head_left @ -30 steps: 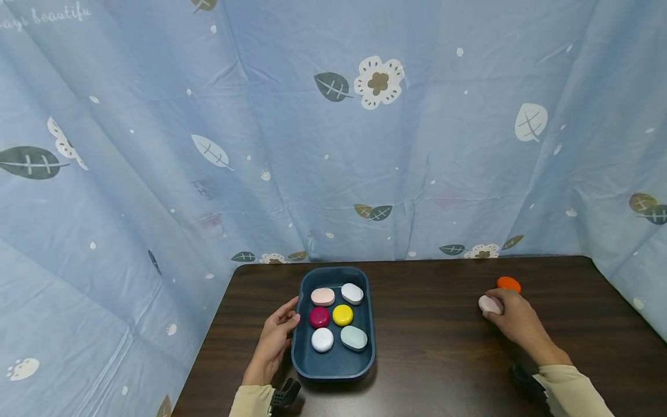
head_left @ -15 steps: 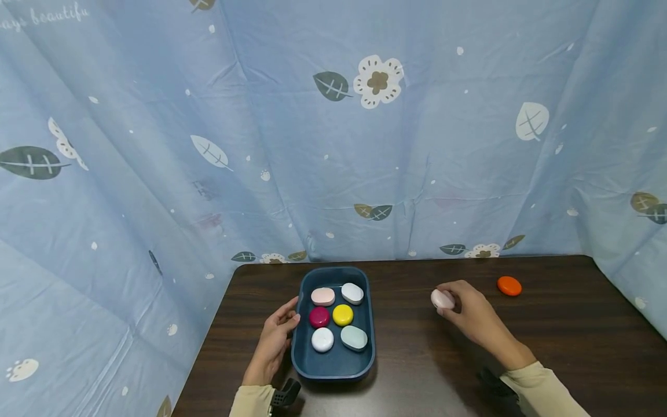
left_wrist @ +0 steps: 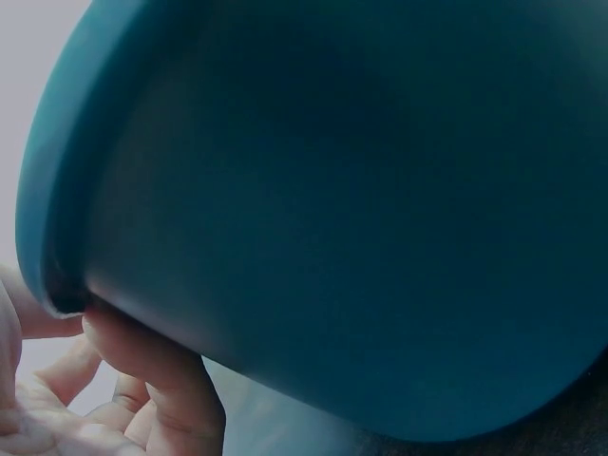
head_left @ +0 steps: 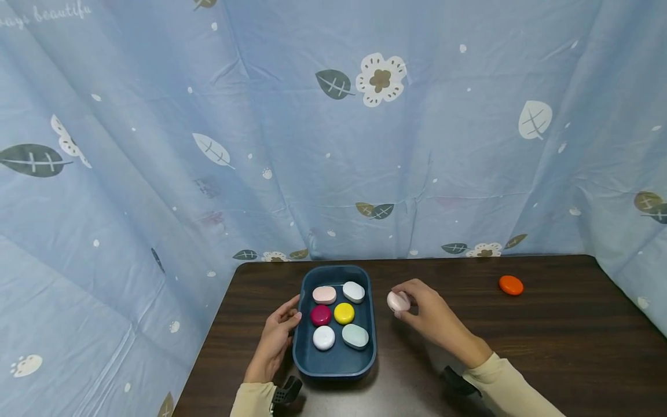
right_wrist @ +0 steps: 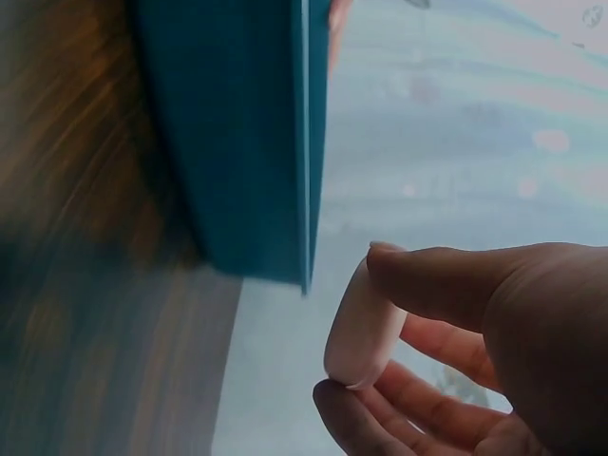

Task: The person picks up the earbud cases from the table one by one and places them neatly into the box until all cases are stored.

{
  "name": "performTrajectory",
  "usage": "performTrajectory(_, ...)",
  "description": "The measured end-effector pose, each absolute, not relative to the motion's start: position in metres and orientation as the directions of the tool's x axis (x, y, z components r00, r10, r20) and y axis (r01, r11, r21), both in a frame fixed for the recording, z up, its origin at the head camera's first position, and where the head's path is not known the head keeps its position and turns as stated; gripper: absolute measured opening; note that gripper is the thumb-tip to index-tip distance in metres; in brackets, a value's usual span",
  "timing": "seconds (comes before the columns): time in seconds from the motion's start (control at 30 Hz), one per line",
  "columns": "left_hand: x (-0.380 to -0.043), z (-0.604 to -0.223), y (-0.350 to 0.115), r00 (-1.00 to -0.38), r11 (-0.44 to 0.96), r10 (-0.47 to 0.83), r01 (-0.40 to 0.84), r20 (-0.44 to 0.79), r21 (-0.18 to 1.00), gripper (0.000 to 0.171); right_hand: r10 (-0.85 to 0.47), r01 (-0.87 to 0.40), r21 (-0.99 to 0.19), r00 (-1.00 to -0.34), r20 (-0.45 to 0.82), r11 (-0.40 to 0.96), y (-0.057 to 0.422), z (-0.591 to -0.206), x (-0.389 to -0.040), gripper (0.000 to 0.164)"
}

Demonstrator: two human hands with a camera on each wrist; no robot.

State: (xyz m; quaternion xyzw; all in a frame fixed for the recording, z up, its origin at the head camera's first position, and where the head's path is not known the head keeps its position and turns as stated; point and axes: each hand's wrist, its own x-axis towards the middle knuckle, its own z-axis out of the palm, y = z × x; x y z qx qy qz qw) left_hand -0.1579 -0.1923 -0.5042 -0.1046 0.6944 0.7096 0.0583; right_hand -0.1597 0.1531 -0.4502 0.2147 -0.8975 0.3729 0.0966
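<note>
My right hand (head_left: pixel 440 321) pinches a pale pink, smooth rounded piece (head_left: pixel 398 301), like a pebble or small soap, between thumb and fingers. In the right wrist view the piece (right_wrist: pixel 365 328) stands on edge in the grip, just apart from the tray's wall (right_wrist: pixel 237 142). At the tray's left side my left hand (head_left: pixel 273 341) grips the rim of the dark blue tray (head_left: pixel 333 368). The left wrist view shows fingers (left_wrist: pixel 157 366) against the tray's wall (left_wrist: pixel 332 237). Inside lie a light pink piece (head_left: pixel 324 295), two white ones, a magenta one (head_left: pixel 320 315), a yellow one (head_left: pixel 344 313) and a pale green one (head_left: pixel 355 336).
An orange rounded piece (head_left: pixel 511 285) lies alone on the right of the dark wooden table (head_left: pixel 573 347). Behind the table hangs a blue curtain (head_left: pixel 292 145) printed with leaves and flowers.
My right hand has carried the pale pink piece leftward from beside the orange one to near the tray's right side. The left hand and tray have stayed in place.
</note>
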Motion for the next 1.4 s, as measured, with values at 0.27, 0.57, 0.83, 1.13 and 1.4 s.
performTrajectory(0.27, -0.157, -0.503, -0.193, -0.974, -0.035, -0.050, -0.219, -0.221, 0.975, 0.049, -0.391, -0.494, -0.655, -0.866, 0.312, 0.571, 0.125, -0.444, -0.158, 0.040)
performTrajectory(0.57, -0.156, -0.503, -0.192, -0.975, -0.043, -0.051, -0.215, -0.217, 0.976, 0.049, -0.459, -0.526, -0.664, -0.838, 0.295, 0.532, 0.102, -0.448, -0.156, 0.039)
performTrajectory(0.83, -0.156, -0.503, -0.192, -0.976, -0.041, -0.050, -0.210, -0.212, 0.977, 0.049, -0.503, -0.559, -0.645, -0.811, 0.298, 0.520, 0.087, -0.450, -0.154, 0.039)
performTrajectory(1.13, -0.158, -0.504, -0.192, -0.975, -0.047, -0.050, -0.214, -0.216, 0.976, 0.049, -0.560, -0.578, -0.642, -0.784, 0.267, 0.504, 0.071, -0.450, -0.154, 0.039)
performTrajectory(1.4, -0.158, -0.505, -0.193, -0.979, -0.056, -0.034, -0.201, -0.203, 0.978, 0.048, -0.648, -0.637, -0.606, -0.720, 0.249, 0.476, 0.057, -0.450, -0.150, 0.034)
